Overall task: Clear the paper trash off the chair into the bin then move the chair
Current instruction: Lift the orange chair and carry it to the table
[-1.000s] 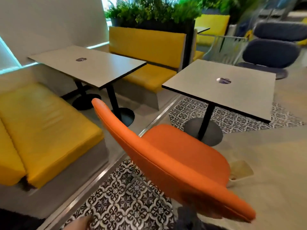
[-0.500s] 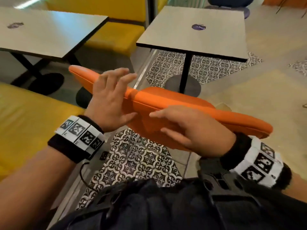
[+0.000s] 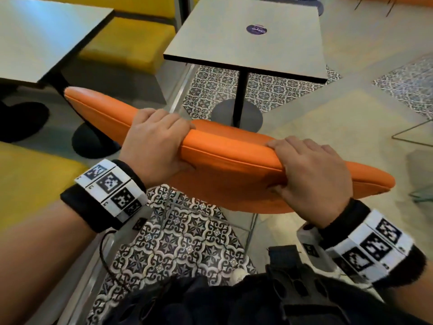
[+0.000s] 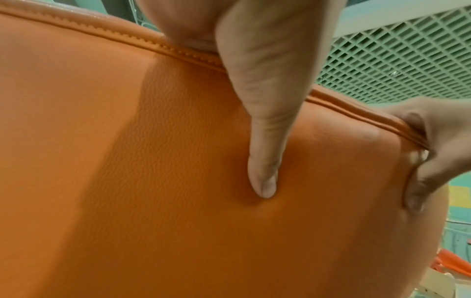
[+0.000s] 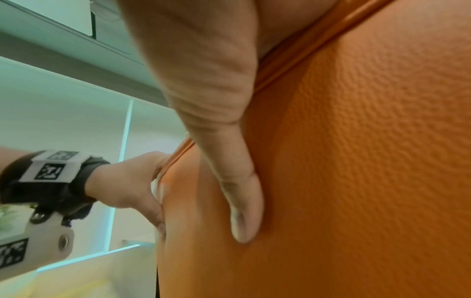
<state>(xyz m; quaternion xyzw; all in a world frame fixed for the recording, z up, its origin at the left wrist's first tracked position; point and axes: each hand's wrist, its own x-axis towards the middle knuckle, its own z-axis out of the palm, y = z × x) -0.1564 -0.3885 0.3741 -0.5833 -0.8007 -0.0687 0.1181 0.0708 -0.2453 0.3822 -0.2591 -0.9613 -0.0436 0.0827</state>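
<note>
Left hand [image 3: 155,143] and right hand [image 3: 309,174] clamped over orange chair backrest [image 3: 229,160]; thumbs [image 4: 262,161] pressing behind, per wrist views.

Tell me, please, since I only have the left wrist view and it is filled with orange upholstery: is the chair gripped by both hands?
Observer: Yes. In the head view the left hand and the right hand both grip the top edge of the chair backrest, fingers curled over it.
Operator: Thank you. What stands just beyond the chair?
Observer: A square table on a single black post, with a round purple sticker on top.
Operator: Is any paper trash on the seat?
Observer: I cannot tell; the backrest hides the seat in every view.
Operator: And to the left?
Observer: A yellow bench beside the left forearm.
</note>
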